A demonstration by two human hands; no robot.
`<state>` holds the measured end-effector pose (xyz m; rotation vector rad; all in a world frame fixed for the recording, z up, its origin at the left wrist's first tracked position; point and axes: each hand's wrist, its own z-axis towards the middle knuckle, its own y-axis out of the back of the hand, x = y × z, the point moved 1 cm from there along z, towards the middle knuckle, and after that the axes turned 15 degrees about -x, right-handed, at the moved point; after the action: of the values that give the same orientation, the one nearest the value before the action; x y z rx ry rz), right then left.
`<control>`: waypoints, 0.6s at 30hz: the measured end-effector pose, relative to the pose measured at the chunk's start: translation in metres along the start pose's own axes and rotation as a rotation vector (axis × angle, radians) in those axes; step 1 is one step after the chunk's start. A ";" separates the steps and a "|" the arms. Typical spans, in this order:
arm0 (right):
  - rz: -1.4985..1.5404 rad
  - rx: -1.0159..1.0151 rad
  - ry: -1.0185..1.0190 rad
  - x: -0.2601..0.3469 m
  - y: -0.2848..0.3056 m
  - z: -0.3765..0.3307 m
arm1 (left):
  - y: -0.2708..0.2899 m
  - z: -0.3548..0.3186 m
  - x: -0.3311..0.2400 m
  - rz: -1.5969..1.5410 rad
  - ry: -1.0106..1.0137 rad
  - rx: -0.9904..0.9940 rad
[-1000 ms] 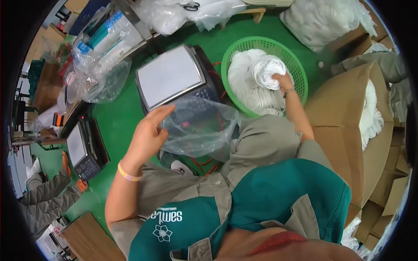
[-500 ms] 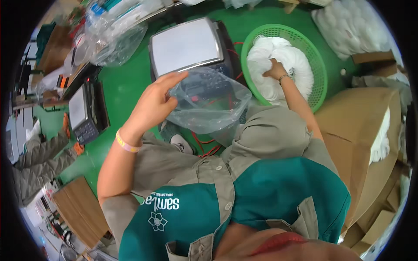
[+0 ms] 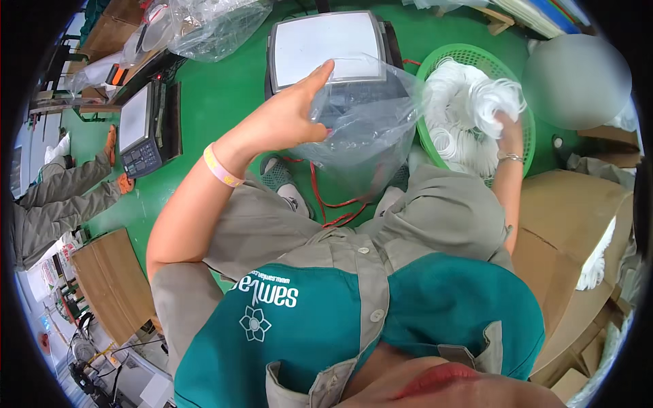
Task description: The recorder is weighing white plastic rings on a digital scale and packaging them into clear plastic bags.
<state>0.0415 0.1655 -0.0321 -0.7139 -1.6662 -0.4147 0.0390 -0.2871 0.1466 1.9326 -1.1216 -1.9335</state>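
A clear plastic bag (image 3: 373, 126) hangs in front of me with its mouth spread wide. My left hand (image 3: 289, 121) holds it at the left side of the mouth, thumb and fingers apart against the film. My right hand (image 3: 509, 136) is closed round a loose bunch of thin white rings (image 3: 495, 103), lifted above the right part of a green mesh basket (image 3: 529, 153). Inside the basket lies a heap of the same white rings (image 3: 445, 102). Behind the bag stands a scale with a pale flat plate (image 3: 325, 42); its front panel shows blurred through the film.
A second scale (image 3: 136, 122) is at the left, near another person's legs (image 3: 75, 194). To the right sits a cardboard box (image 3: 558, 217) with white material inside. Clear plastic (image 3: 221, 30) lies at the upper left. A red cord (image 3: 316, 187) runs between my feet.
My right hand has come up out of the heap, now gripping a bunch of white rings. The view has shifted, and the left hand still holds the bag, its mouth spread.
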 end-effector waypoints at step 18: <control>-1.192 1.090 0.478 0.051 -0.212 -0.184 | -0.015 -0.025 -0.045 -0.353 -0.023 0.029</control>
<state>0.0353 -0.0957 0.0818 1.1589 -1.3894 -0.3546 0.0734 -0.2580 0.1760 2.2553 -0.8624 -2.1222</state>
